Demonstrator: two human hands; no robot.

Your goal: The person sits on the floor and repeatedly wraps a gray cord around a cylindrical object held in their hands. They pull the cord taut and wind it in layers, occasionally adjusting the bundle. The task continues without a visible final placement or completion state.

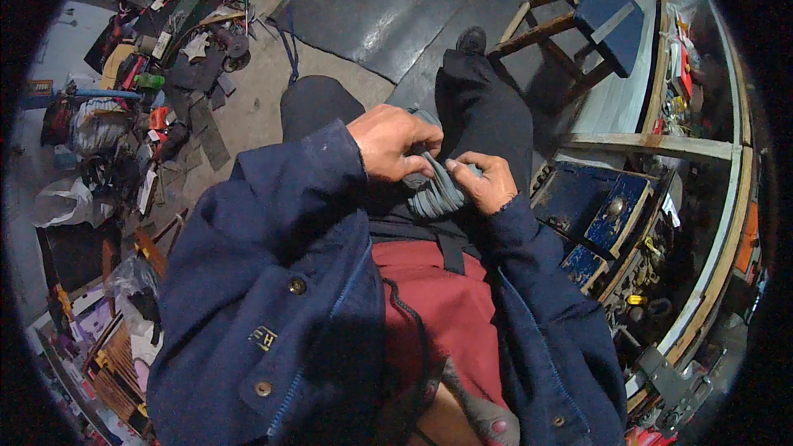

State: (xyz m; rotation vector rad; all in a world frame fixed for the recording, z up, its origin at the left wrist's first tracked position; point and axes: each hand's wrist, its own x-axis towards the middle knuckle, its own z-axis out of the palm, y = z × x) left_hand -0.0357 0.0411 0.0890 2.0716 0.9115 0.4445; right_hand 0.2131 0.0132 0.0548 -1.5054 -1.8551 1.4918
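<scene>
A bundle of grey, ribbed material (437,199), which looks like cloth or soft strips folded in layers, lies over my lap between both hands. My left hand (396,144) pinches its upper left part between thumb and fingers. On the other side, my right hand (486,179) grips the bundle's right edge, thumb against the folds. Part of the material is hidden under my fingers. Below it are my red garment (433,266) and dark trousers.
A blue-topped wooden stool (610,21) stands ahead to the right. Nearer on the right are a blue wooden drawer unit (573,198) and a wood-framed bench (669,144) with tools and small parts. Mixed clutter (152,77) covers the left side. Dark matting (384,6) lies ahead.
</scene>
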